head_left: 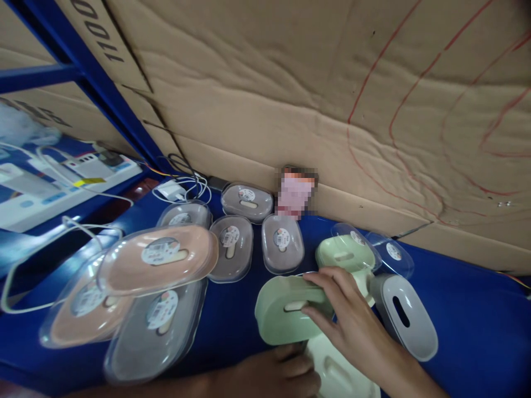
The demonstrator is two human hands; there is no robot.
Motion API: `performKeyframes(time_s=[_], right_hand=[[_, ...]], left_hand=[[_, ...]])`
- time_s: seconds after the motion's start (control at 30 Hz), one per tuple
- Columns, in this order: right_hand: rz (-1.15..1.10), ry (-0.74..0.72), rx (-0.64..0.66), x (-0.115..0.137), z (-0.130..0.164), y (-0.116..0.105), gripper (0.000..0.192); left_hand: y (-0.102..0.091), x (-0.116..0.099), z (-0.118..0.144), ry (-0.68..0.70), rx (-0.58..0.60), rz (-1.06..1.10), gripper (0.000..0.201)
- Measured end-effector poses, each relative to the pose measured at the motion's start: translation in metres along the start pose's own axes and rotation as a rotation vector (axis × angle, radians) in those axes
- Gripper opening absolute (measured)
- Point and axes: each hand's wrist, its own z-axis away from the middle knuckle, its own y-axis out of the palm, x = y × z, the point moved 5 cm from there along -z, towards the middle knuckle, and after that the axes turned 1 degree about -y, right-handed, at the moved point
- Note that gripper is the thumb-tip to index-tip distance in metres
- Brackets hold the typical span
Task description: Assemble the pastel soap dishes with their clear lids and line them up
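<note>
My right hand [348,318] grips the right end of a light green oval plastic box [276,320] with a slot in its face, thumb near the slot and fingers over the top edge. The box is tilted. Just below it, my left hand [290,371] has its fingers curled by the box's lower edge and beside a pale green moulded piece [342,370]; what its fingers hold, if anything, is hidden. Behind my right hand lies another green box [346,251] with a clear cover. A grey-white slotted box [409,318] sits to the right.
Peach boxes [141,268] and grey boxes [143,337] with clear labelled covers are stacked at left. More grey boxes [230,249] stand at the back, near a blurred-out phone-like object [296,190]. Cables and a power strip [99,168] lie far left. Cardboard [249,83] walls the back.
</note>
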Motion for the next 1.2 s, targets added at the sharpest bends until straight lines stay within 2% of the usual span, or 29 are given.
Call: performKeyframes(time_s=[0.23, 0.43, 0.63, 0.83, 1.0, 1.2], right_hand=[[-0.070, -0.048, -0.021, 0.004, 0.000, -0.006, 0.032], [-0.128, -0.016, -0.008, 0.003, -0.003, -0.007, 0.031], [-0.010, -0.053, -0.050, 0.006, -0.004, -0.007, 0.032], [0.141, -0.120, -0.068, 0.011, -0.003, -0.006, 0.035], [0.230, -0.155, -0.092, 0.015, -0.001, -0.004, 0.036], [0.239, -0.174, -0.103, 0.018, -0.002, 0.000, 0.033]], left_hand=[[0.003, 0.001, 0.000, -0.014, 0.008, 0.037, 0.014], [-0.001, 0.002, -0.001, -0.022, 0.015, 0.018, 0.012], [-0.003, 0.002, -0.002, -0.010, 0.047, 0.007, 0.009], [0.003, 0.002, 0.000, -0.023, 0.019, 0.011, 0.011], [0.000, 0.002, 0.000, -0.014, 0.022, 0.006, 0.008], [0.002, 0.000, -0.001, -0.003, 0.003, 0.022, 0.015]])
